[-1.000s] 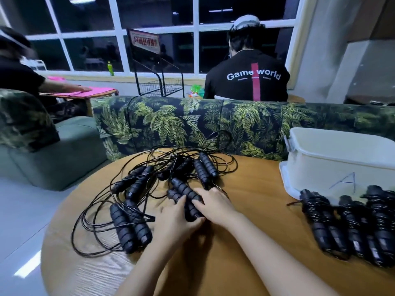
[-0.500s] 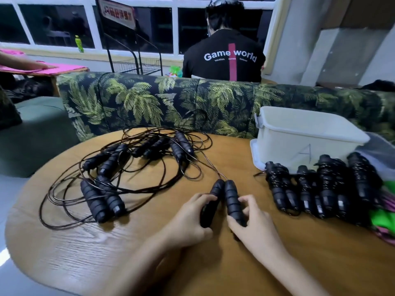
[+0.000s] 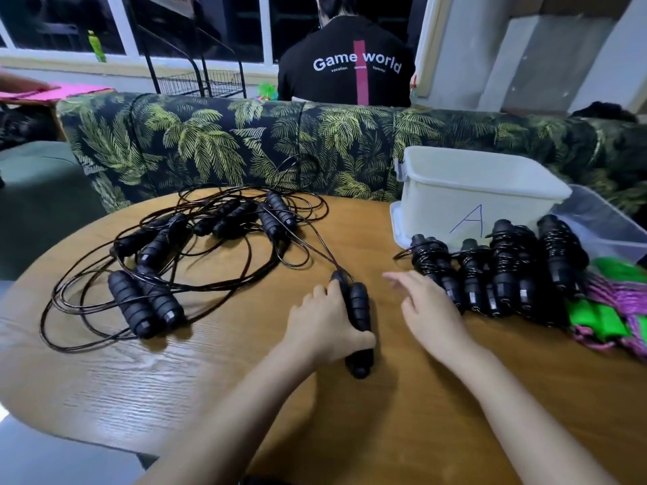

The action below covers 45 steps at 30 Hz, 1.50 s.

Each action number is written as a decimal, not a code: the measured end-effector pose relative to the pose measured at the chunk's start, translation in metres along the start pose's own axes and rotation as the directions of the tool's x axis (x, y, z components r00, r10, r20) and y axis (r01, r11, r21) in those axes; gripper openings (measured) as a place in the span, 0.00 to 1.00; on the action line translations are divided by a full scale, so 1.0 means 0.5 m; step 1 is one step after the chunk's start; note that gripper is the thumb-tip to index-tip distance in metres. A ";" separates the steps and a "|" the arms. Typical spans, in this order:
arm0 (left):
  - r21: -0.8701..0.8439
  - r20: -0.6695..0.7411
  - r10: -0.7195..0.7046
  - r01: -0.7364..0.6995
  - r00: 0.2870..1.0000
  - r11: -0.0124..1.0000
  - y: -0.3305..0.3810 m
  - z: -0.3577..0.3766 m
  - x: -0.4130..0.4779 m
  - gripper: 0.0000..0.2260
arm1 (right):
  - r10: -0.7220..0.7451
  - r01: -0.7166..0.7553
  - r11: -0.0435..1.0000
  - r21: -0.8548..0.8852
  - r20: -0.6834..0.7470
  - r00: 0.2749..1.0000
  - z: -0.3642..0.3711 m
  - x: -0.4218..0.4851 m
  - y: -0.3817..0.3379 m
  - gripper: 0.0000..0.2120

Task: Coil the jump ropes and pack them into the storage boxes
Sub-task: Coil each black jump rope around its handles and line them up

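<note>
The left hand (image 3: 325,323) grips a pair of black handles (image 3: 359,309) that lie side by side on the wooden worktop (image 3: 210,397). Its fingers curl over the left handle and its thumb wraps across the right one, near the butt ends. A thin cord (image 3: 317,248) leaves the far ends of the pair and runs up and left into the tangle (image 3: 224,271) of loose black ropes spread over the left half of the worktop. In that tangle lie more handles in pairs, one pair (image 3: 145,304) nearest the front edge and the others farther back.

The right hand (image 3: 429,309) is empty, palm down, fingers straight and spread. It sits just right of the held handles and apart from them. Its outer edge comes close to the nearest of the bundles (image 3: 500,271), but I cannot tell whether they touch. These bundles are black ropes already wound round their handles, and they stand in a row on the worktop against the front of the white box (image 3: 469,187), which is marked "A". None of them is inside it. A clear tub (image 3: 609,225) sits right of the box, and green and purple ropes (image 3: 619,309) lie in front of it at the worktop's right edge.

Behind the worktop runs a palm-print sofa (image 3: 210,141). Beyond it sits a person (image 3: 346,64) in a black "Game world" shirt, back turned, beside a wire rack (image 3: 203,78).
</note>
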<state>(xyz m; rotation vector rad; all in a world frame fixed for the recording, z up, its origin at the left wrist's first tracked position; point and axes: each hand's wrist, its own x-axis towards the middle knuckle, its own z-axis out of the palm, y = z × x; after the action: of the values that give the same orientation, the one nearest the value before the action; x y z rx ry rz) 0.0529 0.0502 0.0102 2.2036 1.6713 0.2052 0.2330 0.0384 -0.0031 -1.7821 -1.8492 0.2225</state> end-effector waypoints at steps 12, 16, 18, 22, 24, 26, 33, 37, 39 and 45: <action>0.083 0.096 0.115 -0.123 0.989 0.989 0.007 0.004 -0.027 0.16 | -0.368 0.521 0.826 -0.215 0.495 0.787 0.036 0.160 -0.026 0.30; 0.220 -0.051 0.219 -0.203 0.974 0.954 -0.047 -0.001 -0.044 0.17 | -0.448 0.612 0.733 -0.298 0.466 0.763 0.020 0.164 -0.016 0.17; 0.310 -0.070 0.360 -0.323 0.930 0.894 -0.104 -0.010 -0.044 0.16 | -0.497 0.637 0.719 -0.277 0.436 0.750 0.013 0.138 -0.020 0.15; 0.269 -0.085 0.589 -0.551 0.804 0.790 -0.204 -0.026 -0.049 0.17 | -0.684 0.770 0.574 -0.279 0.354 0.638 0.019 0.068 0.003 0.19; 0.261 -0.101 0.619 -0.579 0.779 0.772 -0.223 -0.023 -0.055 0.16 | -0.687 0.774 0.579 -0.257 0.359 0.632 0.020 0.043 0.031 0.19; 0.266 -0.113 0.626 -0.584 0.772 0.767 -0.223 -0.020 -0.057 0.15 | -0.688 0.755 0.588 -0.288 0.311 0.655 0.017 0.020 0.054 0.19; 0.272 -0.158 0.626 -0.576 0.763 0.771 -0.219 -0.011 -0.048 0.15 | -0.610 0.570 0.681 -0.461 0.075 0.789 -0.002 -0.054 0.113 0.24; 0.197 -0.139 0.602 -0.574 0.786 0.795 -0.227 -0.009 -0.051 0.16 | -0.581 0.562 0.724 -0.399 0.087 0.809 -0.003 -0.061 0.098 0.18; 0.127 -0.150 0.582 -0.568 0.799 0.813 -0.233 -0.011 -0.057 0.17 | -0.538 0.548 0.770 -0.328 0.128 0.833 -0.002 -0.067 0.083 0.11; -0.067 -0.219 0.535 -0.559 0.816 0.826 -0.275 -0.004 -0.070 0.16 | -0.411 0.442 0.895 -0.055 0.283 0.867 0.020 -0.088 0.005 0.19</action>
<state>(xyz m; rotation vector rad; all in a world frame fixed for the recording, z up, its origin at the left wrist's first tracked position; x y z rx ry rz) -0.0815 0.0490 -0.0353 2.5750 1.0115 0.6757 0.2287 -0.0012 -0.0249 -1.4127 -2.4439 0.1894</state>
